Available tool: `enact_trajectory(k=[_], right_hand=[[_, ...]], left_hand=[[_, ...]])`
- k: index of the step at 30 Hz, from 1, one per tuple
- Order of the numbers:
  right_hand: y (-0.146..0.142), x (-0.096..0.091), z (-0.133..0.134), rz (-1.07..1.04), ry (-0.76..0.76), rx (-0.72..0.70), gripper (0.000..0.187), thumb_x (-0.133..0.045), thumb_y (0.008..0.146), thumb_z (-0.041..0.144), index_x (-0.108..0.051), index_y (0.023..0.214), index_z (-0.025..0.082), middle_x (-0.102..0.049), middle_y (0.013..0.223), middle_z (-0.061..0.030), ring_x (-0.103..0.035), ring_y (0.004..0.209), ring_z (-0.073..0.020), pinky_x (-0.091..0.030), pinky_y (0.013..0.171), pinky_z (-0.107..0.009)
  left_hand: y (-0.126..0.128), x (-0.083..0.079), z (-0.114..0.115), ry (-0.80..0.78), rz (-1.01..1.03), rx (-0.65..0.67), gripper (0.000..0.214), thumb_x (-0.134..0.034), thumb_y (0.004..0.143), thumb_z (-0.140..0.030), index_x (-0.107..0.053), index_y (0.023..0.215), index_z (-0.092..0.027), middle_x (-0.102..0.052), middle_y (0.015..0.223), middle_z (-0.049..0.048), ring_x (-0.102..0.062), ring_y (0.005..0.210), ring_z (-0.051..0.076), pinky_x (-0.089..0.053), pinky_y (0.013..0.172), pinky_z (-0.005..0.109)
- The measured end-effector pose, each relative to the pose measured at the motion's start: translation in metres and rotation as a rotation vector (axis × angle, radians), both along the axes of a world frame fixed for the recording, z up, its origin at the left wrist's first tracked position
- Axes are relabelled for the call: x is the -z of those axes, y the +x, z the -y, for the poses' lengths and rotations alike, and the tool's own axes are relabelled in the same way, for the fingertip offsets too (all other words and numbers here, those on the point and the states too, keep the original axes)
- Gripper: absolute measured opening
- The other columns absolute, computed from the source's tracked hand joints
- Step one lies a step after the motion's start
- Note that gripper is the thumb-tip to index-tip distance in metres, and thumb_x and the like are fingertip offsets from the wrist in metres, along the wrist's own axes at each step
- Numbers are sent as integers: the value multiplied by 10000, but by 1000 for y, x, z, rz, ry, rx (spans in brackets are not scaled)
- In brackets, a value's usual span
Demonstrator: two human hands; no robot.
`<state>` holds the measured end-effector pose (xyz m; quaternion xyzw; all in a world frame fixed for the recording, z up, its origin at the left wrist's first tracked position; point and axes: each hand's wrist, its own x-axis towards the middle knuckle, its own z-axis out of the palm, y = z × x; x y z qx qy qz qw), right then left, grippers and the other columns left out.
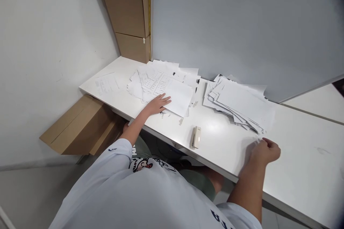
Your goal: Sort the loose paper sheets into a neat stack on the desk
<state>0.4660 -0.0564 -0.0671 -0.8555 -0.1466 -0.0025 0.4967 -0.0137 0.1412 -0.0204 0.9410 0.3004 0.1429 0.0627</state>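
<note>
My left hand [158, 104] lies with its fingers stretched out over the near left edge of a white paper sheet [177, 94]. That sheet rests on a spread of loose papers, among them a printed sheet [158, 83] with boxes and lines. To the right, my right hand [266, 150] is closed just above the table, close to the near corner of an uneven paper stack [240, 100]. Whether its curled fingers hold anything is hidden. Between my hands, nearer the table's front edge, a cream stapler [196, 137] stands by itself.
The white table [215, 146] runs along a grey panel [242, 25]. Cardboard boxes [126, 14] are stacked at its back left corner. An open cardboard box [80, 125] stands below the left end. A printed sheet [107, 83] lies at the table's far left.
</note>
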Motion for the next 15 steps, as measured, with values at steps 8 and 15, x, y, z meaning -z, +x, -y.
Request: enact_trajectory(k=[8, 15], right_hand=[[3, 2, 0, 5, -20, 0, 298, -496, 614, 172, -670, 855, 155, -558, 716, -29, -622, 812, -253, -516, 809, -365], [4, 4, 0, 23, -20, -6, 318, -487, 625, 174, -684, 874, 156, -574, 743, -32, -622, 807, -244, -517, 793, -358]], left_hand=[[-1, -1, 4, 20, 18, 50, 448, -453, 971, -241, -494, 1416, -211, -444, 1508, 34, -316, 1457, 252, -321, 1195, 460], [-1, 2, 3, 30, 62, 74, 423, -475, 939, -191, -553, 1354, -207, -499, 1465, 54, -382, 1424, 253, -389, 1153, 485]])
